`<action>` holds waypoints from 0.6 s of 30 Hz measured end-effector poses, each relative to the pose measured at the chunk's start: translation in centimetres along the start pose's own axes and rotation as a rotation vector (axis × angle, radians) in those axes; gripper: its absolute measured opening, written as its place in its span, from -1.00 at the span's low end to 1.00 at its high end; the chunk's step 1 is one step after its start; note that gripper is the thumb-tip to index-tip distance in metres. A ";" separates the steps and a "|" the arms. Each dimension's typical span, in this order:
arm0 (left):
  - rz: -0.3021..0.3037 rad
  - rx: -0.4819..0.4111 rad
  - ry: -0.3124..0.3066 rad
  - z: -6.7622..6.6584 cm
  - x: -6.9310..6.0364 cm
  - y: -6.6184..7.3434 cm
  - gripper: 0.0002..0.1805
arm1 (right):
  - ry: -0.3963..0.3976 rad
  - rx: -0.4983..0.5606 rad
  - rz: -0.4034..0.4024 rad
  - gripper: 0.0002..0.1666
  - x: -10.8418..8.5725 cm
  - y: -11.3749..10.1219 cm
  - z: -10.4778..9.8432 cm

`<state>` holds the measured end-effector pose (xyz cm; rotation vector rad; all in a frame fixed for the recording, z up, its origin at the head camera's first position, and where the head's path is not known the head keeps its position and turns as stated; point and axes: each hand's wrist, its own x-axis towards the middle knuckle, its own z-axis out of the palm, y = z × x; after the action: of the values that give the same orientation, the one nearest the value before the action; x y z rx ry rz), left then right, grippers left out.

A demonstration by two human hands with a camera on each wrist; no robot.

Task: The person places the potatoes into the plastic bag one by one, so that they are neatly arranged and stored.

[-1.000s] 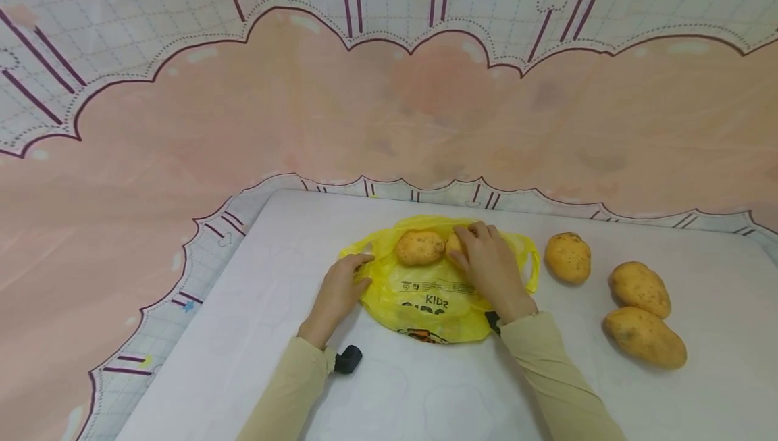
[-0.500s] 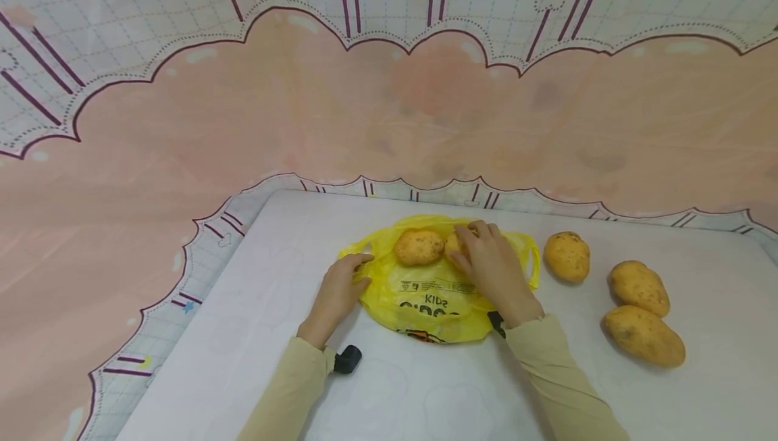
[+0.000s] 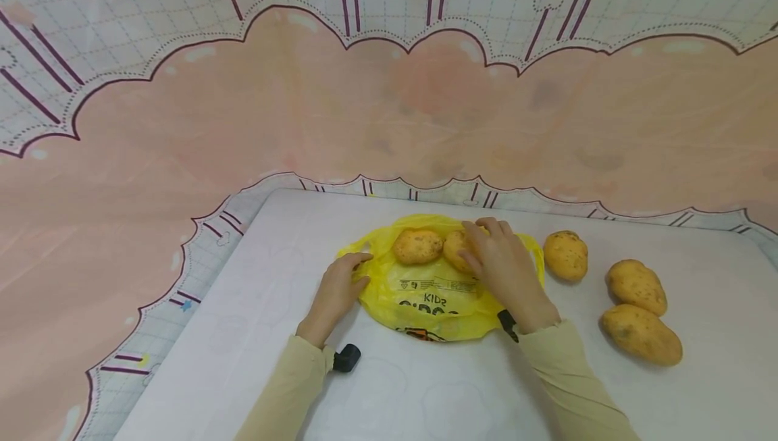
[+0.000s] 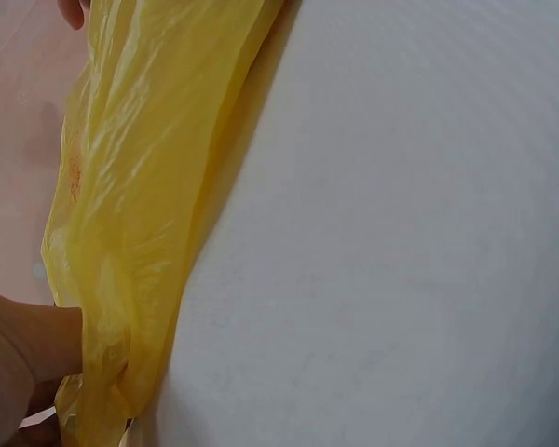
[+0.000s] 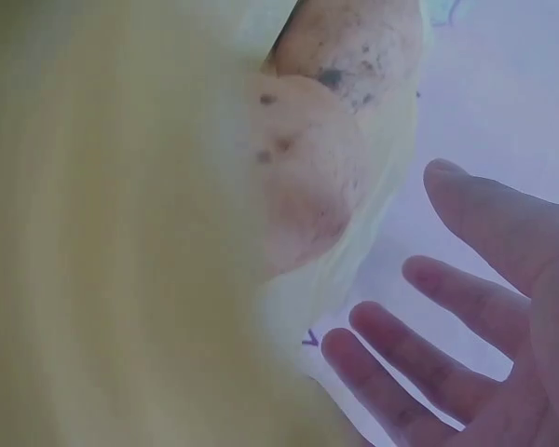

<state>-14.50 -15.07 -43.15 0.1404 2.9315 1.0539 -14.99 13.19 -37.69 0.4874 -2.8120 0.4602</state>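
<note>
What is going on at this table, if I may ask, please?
A person is handling a yellow bag at a white table, the left hand gripping its left edge. Two potatoes rest on the yellow plastic; the right hand is beside one of them, fingers spread and holding nothing. Three more potatoes lie on the table to the right.

– How is the light on your screen?
– In the head view I see it soft and even, rather dull. Beside the right sleeve point(image 3: 574, 380), a faint shadow lies on the white table point(image 3: 213, 333).
– And at the wrists?
– The left view is dim for me, greyish, with thin shine on the yellow bag point(image 4: 158, 168). The right one is brighter, violet-tinted; the potatoes point(image 5: 307, 177) look pale, the right hand point(image 5: 545, 345) quite clear, but a yellowish surface point(image 5: 121, 233) is strongly blurred.
</note>
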 end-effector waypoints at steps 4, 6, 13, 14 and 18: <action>0.004 0.001 0.001 0.0 0.0 0.0 -0.54 | -0.006 0.003 0.015 -0.41 -0.2 0.5 -0.2; 0.006 0.003 0.002 0.0 0.0 0.0 -0.54 | -0.011 0.001 0.023 -0.40 -0.3 0.7 -0.4; 0.014 0.006 0.004 0.0 0.0 0.0 -0.54 | -0.041 -0.012 0.068 -0.38 -0.7 1.6 -0.9; 0.015 0.006 0.004 0.0 0.0 0.0 -0.53 | -0.043 -0.014 0.072 -0.38 -0.8 1.7 -1.0; 0.018 0.009 0.005 0.0 0.0 0.0 -0.53 | -0.046 -0.004 0.090 -0.39 -1.0 2.0 -1.5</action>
<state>-14.50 -15.06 -43.11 0.1643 2.9456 1.0450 -14.52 15.79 -37.16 0.3764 -2.8879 0.4672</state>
